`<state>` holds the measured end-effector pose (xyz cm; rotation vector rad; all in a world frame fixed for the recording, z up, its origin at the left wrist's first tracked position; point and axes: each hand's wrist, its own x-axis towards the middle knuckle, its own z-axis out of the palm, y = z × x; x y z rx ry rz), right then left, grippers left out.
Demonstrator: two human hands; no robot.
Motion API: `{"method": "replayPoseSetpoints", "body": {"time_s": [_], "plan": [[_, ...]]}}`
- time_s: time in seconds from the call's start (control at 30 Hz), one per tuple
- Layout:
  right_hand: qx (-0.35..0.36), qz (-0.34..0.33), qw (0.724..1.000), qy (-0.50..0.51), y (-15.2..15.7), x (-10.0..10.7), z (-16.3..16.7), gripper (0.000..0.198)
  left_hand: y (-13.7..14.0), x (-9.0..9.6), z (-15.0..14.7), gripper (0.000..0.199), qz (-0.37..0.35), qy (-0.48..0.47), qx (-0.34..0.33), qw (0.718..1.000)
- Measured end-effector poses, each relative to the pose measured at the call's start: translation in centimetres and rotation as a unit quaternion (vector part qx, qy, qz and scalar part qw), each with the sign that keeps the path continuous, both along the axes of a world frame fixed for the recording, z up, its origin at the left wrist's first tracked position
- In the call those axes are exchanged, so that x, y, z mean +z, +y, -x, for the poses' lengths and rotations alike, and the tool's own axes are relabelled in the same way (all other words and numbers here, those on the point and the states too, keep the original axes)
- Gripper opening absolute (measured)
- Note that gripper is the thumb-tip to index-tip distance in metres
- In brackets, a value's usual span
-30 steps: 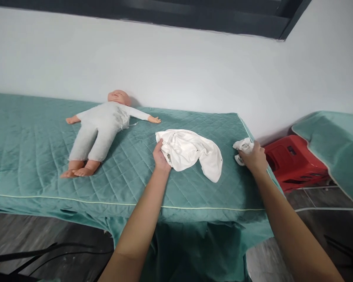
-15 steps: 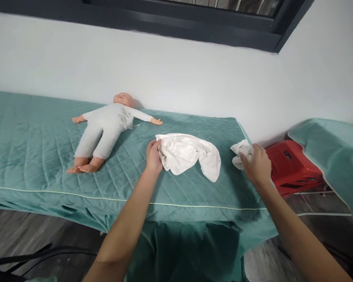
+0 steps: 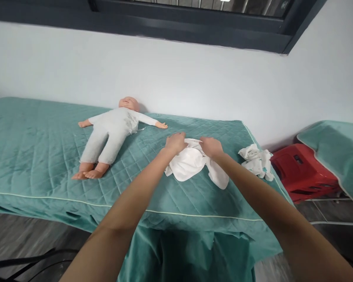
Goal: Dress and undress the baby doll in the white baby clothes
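Observation:
A white piece of cloth, seemingly a small garment (image 3: 188,162), lies crumpled on the green quilted bed cover (image 3: 153,184). My left hand (image 3: 176,143) is closed on its upper left edge, and my right hand (image 3: 211,147) pinches the same upper edge a little to the right. Between the two hands a short stretch of the edge shows. To the right, near the bed's end, a bunched white cloth with green prints (image 3: 257,161) lies apart from both hands. A baby doll (image 3: 111,129) in a pale suit rests on its back at the left, arms spread.
Behind the bed is a white wall (image 3: 164,78) under a dark window frame (image 3: 194,33). Past the bed's right end stands a red plastic object (image 3: 304,170), partly covered by another green cover (image 3: 338,145). Dark bars (image 3: 26,262) show at the lower left.
My right hand has let go of the printed cloth at the right end and moved left onto the white garment. My left hand has shifted to its upper edge. The doll has not moved.

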<state>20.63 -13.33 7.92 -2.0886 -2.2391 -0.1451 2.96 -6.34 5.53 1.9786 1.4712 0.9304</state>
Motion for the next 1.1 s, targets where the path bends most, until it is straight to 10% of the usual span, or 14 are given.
{"method": "replayPoseSetpoints", "body": {"time_s": [0.17,0.47,0.63,0.87,1.1], "plan": [[-0.003,-0.045,0.999,-0.018,-1.5,2.8,-2.1,0.036,-1.3,2.3,-0.7,0.014,-0.062,0.021,-0.020,0.998],[0.024,-0.210,0.977,0.005,-8.2,13.1,-6.0,0.041,-8.1,14.3,2.5,0.031,-0.319,0.027,0.015,0.947],[0.046,-0.271,0.953,0.130,-11.1,14.9,-7.1,0.045,-9.8,16.0,5.5,0.039,-0.354,-0.004,0.022,0.935],[0.002,-0.216,0.971,0.100,-9.8,11.9,-8.7,0.046,-7.7,13.9,8.2,0.038,-0.279,0.082,0.032,0.956],[-0.047,-0.068,0.996,0.040,-3.7,2.3,-3.2,0.050,-6.2,3.6,4.4,0.037,-0.140,0.169,0.069,0.973]]}}
